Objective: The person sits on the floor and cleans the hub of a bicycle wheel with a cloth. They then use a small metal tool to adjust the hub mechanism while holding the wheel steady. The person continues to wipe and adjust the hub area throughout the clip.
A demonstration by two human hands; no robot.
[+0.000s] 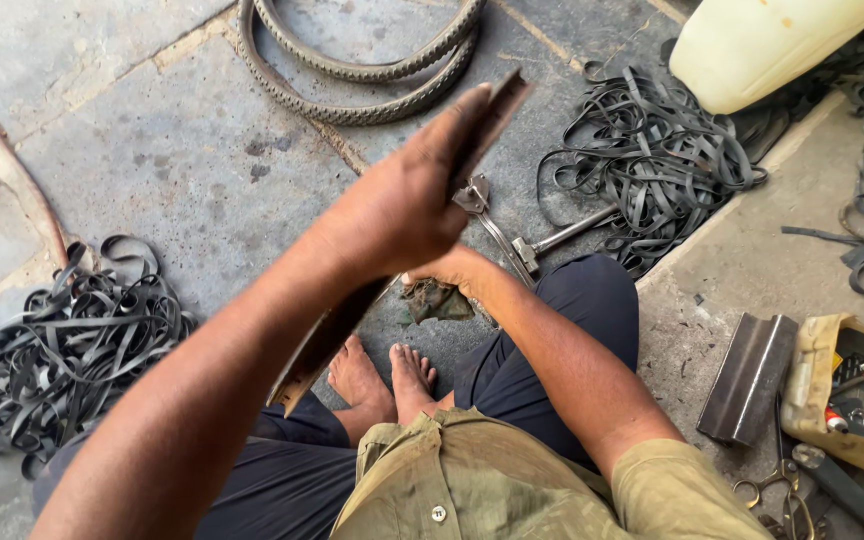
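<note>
Near, centre frame: left hand [397,205] clamped on a long flat file-like bar [392,250], held on a diagonal from lower centre to top centre, blurred. Right hand [442,270] sits just behind it, mostly hidden — grip cannot be told; a dark green scrap [437,300] lies just beneath, above the bare feet [382,375].

Progress, as I judge it: working stage, nothing visibly finished. Pliers-like tool [497,225] and hammer [562,238] lie loose beyond the hands. Right edge: metal block [750,375], tool box [852,395]. Further out — rubber strip piles [652,155], bicycle tyre [362,70] at top.
</note>
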